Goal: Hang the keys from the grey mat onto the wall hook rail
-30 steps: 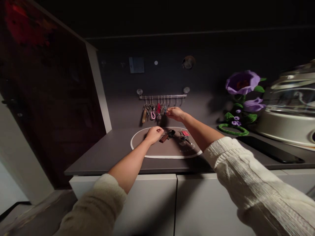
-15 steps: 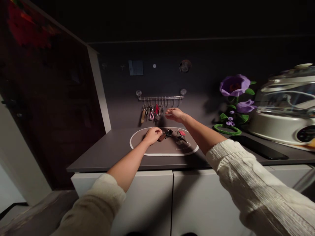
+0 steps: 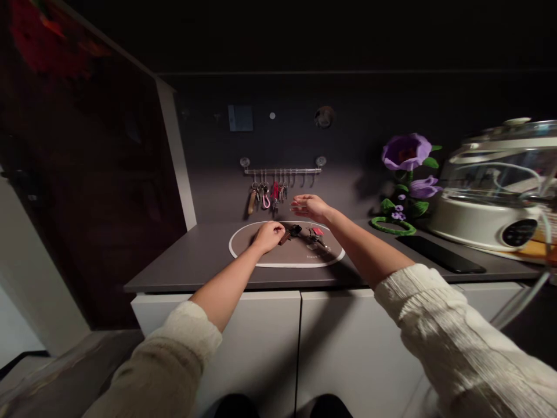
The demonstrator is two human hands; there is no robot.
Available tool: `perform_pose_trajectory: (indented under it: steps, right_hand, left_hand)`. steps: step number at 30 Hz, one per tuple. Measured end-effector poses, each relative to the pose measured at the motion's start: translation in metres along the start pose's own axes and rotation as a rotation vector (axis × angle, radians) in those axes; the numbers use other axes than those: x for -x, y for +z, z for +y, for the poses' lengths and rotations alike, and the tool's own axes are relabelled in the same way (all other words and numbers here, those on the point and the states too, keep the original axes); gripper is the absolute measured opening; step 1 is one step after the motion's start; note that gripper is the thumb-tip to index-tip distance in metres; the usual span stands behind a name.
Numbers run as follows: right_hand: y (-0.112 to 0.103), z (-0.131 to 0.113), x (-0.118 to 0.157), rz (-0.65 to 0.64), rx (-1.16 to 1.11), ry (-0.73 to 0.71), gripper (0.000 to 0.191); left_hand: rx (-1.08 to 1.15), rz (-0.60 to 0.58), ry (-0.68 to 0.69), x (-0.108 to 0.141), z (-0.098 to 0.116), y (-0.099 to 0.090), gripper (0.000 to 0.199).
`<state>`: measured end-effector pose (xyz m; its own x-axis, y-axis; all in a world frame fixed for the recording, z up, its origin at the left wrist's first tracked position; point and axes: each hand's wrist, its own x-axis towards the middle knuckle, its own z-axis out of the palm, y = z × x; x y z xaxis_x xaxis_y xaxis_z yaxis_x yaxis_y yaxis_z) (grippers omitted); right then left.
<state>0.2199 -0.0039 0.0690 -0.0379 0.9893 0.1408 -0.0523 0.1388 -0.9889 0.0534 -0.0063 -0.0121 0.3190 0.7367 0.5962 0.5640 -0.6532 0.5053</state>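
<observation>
My left hand (image 3: 270,235) is low over the brown oval mat (image 3: 300,259), its fingers curled together. Whatever may be between those fingertips is hidden. Right beside them lies a brown key fob (image 3: 285,237), with a black bunch (image 3: 296,230) just behind it. Farther right on the mat are keys (image 3: 321,241) with a red tag (image 3: 318,231). My right hand (image 3: 310,207) hovers above the mat's back edge, fingers stretched out, holding nothing that I can see. Several key rings (image 3: 275,191) hang behind it from a clear hook rail (image 3: 287,171) on the wall.
A purple flower decoration (image 3: 407,154) with a green ring base stands on the right of the dark counter (image 3: 174,261). Near it lie a black phone (image 3: 441,253) and a cream appliance with a clear cover (image 3: 483,215). White cabinet doors (image 3: 261,348) are below.
The view has shifted slightly, so the counter things sit a little farther left. My right hand has dropped a bit relative to the rail. My left hand stays by the brown fob.
</observation>
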Motion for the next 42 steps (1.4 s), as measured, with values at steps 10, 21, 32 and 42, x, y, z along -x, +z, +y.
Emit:
perform_pose_trajectory:
  steps: [10,21,32,42]
  right_hand:
    - [-0.003,0.033,0.024,0.044,0.088,0.015,0.005]
    - [-0.012,0.073,0.027,0.182,0.525,-0.299,0.008]
    - [-0.009,0.065,0.033,0.262,0.896,-0.377,0.014]
    - [-0.011,0.067,0.035,0.265,1.002,-0.388,0.019]
  left_hand:
    - [-0.031,0.018,0.018,0.005,0.002,0.000,0.020]
    - [-0.043,-0.008,0.003,0.005,-0.004,0.002,0.021]
    - [-0.199,-0.136,0.043,0.002,-0.011,0.006,0.019]
    - [-0.031,0.046,-0.065,-0.004,-0.022,0.012,0.017]
